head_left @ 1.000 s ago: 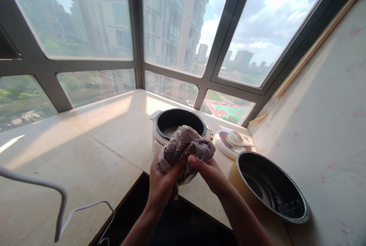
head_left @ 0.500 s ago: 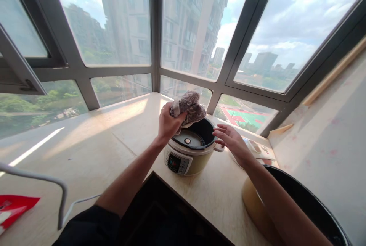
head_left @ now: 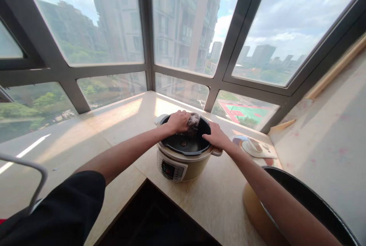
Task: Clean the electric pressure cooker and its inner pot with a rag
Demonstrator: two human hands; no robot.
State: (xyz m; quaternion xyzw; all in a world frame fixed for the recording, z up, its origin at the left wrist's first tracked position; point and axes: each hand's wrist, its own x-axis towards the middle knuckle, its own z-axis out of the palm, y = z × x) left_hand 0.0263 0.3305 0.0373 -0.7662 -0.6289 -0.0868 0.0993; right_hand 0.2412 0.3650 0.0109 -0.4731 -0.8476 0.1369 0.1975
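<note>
Head view, left to right. Left hand [head_left: 177, 121] is clenched on a brownish cloth [head_left: 193, 121], pressing it inside the far rim of the electric pressure cooker [head_left: 183, 154] at frame centre. Right hand [head_left: 216, 139] grips the cooker's right rim, fingers curled over it, by the side handle. Cooker lid [head_left: 253, 146] lies flat on the countertop [head_left: 108, 124] to the right; dark inner pot [head_left: 328, 209] at lower right. Cloth looks soft and light, bunches easily: hold it balled. Cooker body is probably heavy and smooth: brace at the rim.
</note>
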